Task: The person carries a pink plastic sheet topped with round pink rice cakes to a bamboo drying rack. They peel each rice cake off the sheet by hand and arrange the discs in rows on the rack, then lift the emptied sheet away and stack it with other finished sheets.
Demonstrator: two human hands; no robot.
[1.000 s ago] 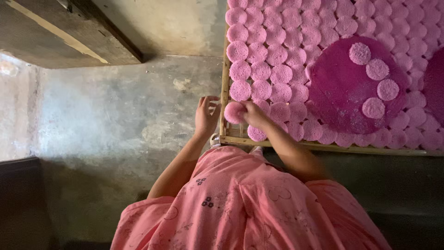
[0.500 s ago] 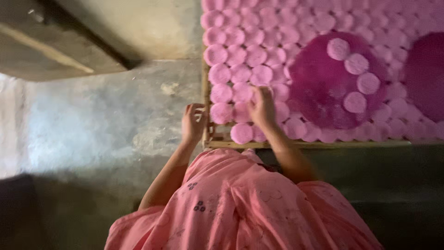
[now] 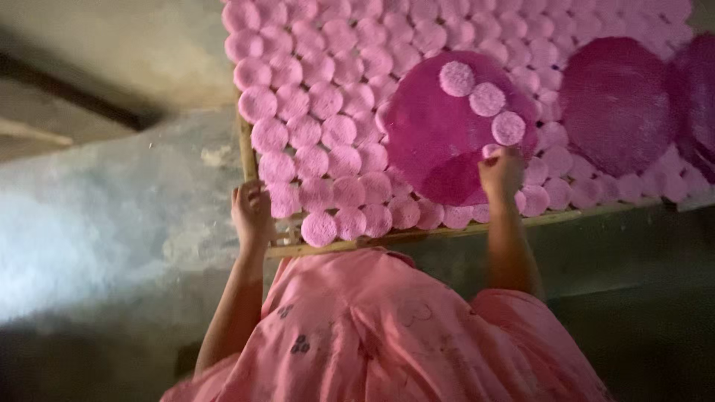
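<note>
A bamboo-framed tray (image 3: 350,244) is covered with rows of small round pink discs (image 3: 328,138). A large magenta round plate (image 3: 439,141) lies on top of them and carries three small pink discs (image 3: 487,99) in a line. My right hand (image 3: 500,173) rests on the plate's lower right edge, with its fingers closed over a fourth small pink disc (image 3: 489,150) that peeks out above them. My left hand (image 3: 252,212) grips the tray's frame at its near left corner. A pink patterned garment (image 3: 387,335) covers my lap below the tray.
A second large magenta plate (image 3: 614,104) lies to the right on the discs, and part of a third (image 3: 700,97) shows at the right edge. A rough grey concrete floor (image 3: 112,223) spreads to the left of the tray. The area below is dark.
My right hand has left the discs at the tray's near left rows and moved right onto the magenta plate. My left hand stays at the frame's corner. The view has shifted.
</note>
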